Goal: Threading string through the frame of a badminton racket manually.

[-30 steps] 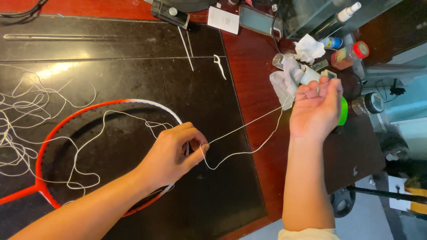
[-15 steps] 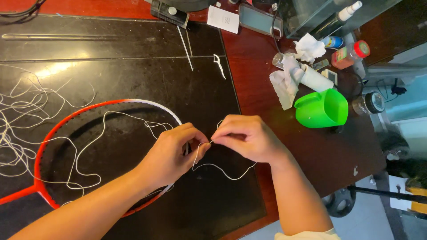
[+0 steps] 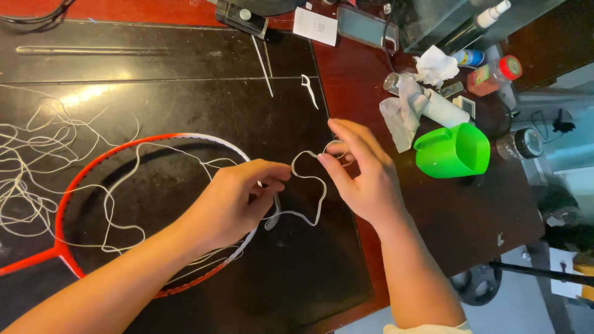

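Note:
A red and white badminton racket frame [image 3: 93, 162] lies on a black mat [image 3: 204, 105], with loose white string [image 3: 37, 154] tangled over its left side. My left hand [image 3: 238, 198] pinches the string at the frame's right rim. My right hand [image 3: 365, 173] sits just right of it, fingers spread, with a curling loop of the same string [image 3: 309, 185] caught at its fingertips. The loop hangs slack between both hands.
A green plastic cup [image 3: 455, 151] stands on the red-brown desk [image 3: 359, 86] to the right, beside crumpled tissues [image 3: 408, 108], small bottles [image 3: 492, 74] and a jar [image 3: 520, 143]. A white floss pick [image 3: 307, 89], a card and a phone lie at the back. The desk edge runs lower right.
My right hand came back from the far right with the string to meet my left hand, then lifted and spread its fingers, leaving a slack curling loop. My left hand stayed on the rim.

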